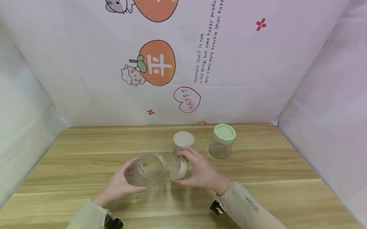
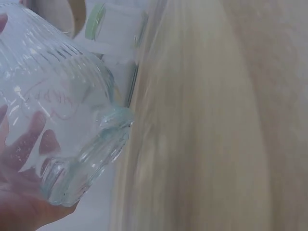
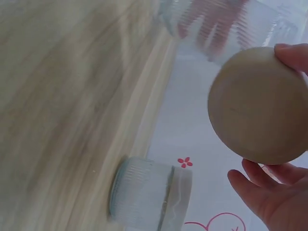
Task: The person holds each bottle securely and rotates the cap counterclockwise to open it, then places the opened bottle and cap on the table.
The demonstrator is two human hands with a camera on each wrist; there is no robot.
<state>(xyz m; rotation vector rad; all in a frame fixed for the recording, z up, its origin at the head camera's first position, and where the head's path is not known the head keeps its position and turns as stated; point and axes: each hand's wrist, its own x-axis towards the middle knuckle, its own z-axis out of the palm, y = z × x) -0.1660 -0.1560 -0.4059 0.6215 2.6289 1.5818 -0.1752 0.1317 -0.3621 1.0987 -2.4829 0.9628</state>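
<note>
My left hand (image 1: 120, 184) grips a clear ribbed glass jar (image 1: 147, 174) around its side, thumb toward me. The jar has no lid on and leans so that its mouth faces up and to the right. In the left wrist view, fingers show through the wall of the jar (image 2: 57, 91). Just to the right, my right hand (image 1: 201, 170) holds a pale round lid (image 1: 181, 168) on edge by its rim, between thumb and fingers. The right wrist view shows the broad beige face of this lid (image 3: 260, 108). A small gap lies between lid and jar.
A glass jar with a white lid (image 1: 183, 139) stands right behind my right hand, partly hidden by it. Farther right stands a glass jar with a green lid (image 1: 222, 143). Behind the wooden table (image 1: 89, 146) hangs a printed white cloth (image 1: 232, 102).
</note>
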